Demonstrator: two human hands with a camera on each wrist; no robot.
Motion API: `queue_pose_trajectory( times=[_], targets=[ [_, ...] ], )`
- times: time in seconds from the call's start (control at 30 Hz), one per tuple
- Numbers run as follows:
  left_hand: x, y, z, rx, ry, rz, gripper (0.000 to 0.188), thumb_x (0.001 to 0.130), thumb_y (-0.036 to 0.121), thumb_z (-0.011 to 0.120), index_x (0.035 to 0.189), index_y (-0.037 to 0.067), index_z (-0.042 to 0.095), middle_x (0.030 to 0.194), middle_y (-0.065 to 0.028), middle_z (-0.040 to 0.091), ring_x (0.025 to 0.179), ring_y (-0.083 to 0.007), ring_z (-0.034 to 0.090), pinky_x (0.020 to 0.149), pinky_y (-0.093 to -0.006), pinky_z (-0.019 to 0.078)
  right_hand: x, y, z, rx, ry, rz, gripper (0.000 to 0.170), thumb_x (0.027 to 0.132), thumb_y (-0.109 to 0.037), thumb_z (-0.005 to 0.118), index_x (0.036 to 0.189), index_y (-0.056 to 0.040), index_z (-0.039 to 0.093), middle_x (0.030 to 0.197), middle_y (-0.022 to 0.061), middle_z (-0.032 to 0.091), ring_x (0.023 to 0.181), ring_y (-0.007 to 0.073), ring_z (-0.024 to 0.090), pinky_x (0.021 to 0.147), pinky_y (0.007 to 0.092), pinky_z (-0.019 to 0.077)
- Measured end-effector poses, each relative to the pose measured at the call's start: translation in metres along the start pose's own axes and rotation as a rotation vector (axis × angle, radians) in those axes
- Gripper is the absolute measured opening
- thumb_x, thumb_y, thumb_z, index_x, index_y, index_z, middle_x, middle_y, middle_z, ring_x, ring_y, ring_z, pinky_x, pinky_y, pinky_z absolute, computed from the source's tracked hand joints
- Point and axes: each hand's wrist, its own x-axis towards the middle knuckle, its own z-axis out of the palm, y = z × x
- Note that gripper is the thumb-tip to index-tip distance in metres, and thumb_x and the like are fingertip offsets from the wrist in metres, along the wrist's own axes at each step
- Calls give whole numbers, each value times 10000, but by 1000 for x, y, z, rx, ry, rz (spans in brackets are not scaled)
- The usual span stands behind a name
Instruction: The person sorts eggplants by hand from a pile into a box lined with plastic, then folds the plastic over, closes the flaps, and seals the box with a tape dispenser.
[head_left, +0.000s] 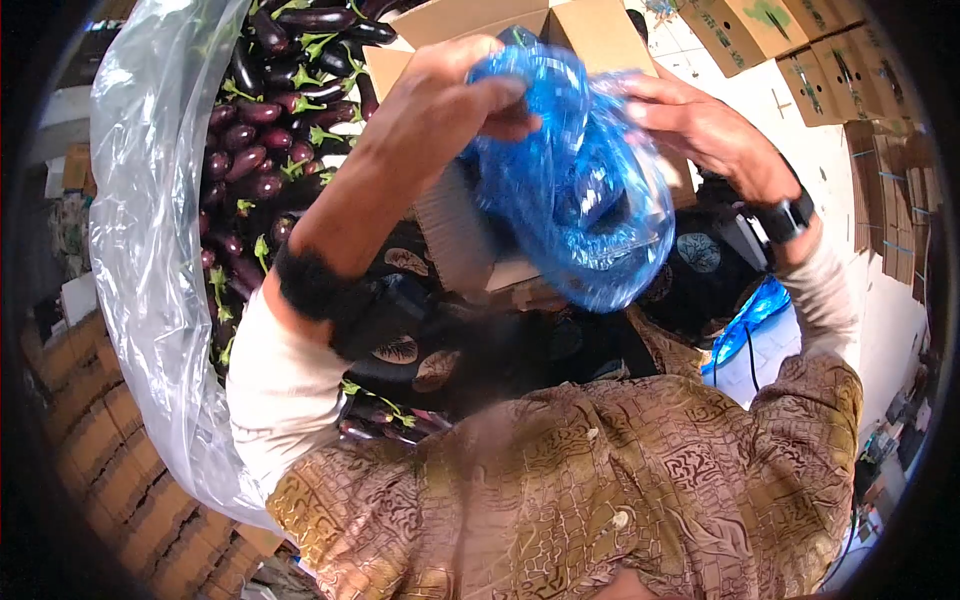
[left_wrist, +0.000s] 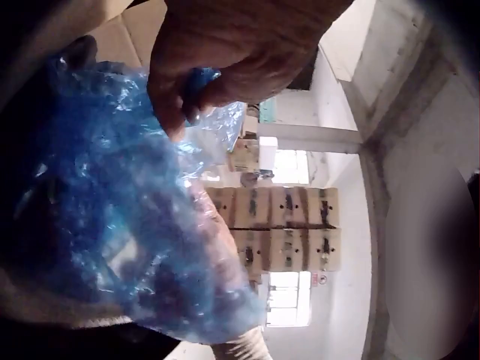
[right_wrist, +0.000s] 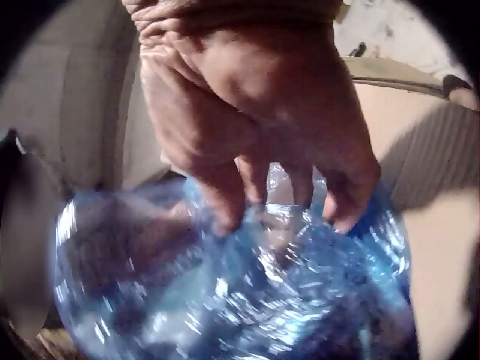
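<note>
A crumpled, see-through blue plastic bag (head_left: 600,210) hangs between both hands, above an open cardboard box (head_left: 455,225). The left hand (head_left: 445,100) pinches the bag's upper left edge between thumb and fingers; the left wrist view shows this hand (left_wrist: 232,56) gripping the film (left_wrist: 112,187). At the bag's upper right, the right hand (head_left: 700,125) has curled fingers on the plastic. In the right wrist view, that hand's fingertips (right_wrist: 285,206) press into the gathered film (right_wrist: 292,300). The bag hides much of the box's inside.
Many purple eggplants (head_left: 250,160) lie left of the box, beside a long clear plastic sheet (head_left: 160,230). Cardboard boxes (head_left: 815,70) stand at the upper right, with flattened cardboard (head_left: 895,210) below them. Another blue bag (head_left: 745,320) hangs near the right elbow.
</note>
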Motion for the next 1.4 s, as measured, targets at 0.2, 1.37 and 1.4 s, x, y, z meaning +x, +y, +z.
queue_pose_trajectory(
  times=[0.2, 1.37, 1.4],
  targets=[
    [49, -60, -5, -268, -17, -58, 433, 877, 164, 652, 1230, -61, 541, 1036, -92, 656, 981, -187, 670, 906, -288, 539, 29, 33, 26, -202, -219, 17, 741, 848, -257, 748, 1429, 38, 395, 1337, 171, 540, 1187, 213, 546, 962, 313, 478],
    [96, -39, -54, 948, 488, 686, 141, 864, 75, 617, 981, 15, 665, 877, -169, 660, 828, -374, 637, 796, -438, 519, 178, 61, 57, -1461, 215, -157, 299, 911, -123, 506, 1152, -10, 643, 1174, 183, 636, 1176, 363, 555, 1050, 519, 401],
    [95, -37, -56, 951, 488, 690, 141, 864, 75, 617, 981, 15, 665, 877, -169, 660, 828, -374, 637, 796, -438, 519, 176, 46, 59, -1461, 220, -160, 299, 911, -123, 506, 1152, -10, 643, 1174, 183, 636, 1176, 363, 555, 1050, 519, 401]
  ],
)
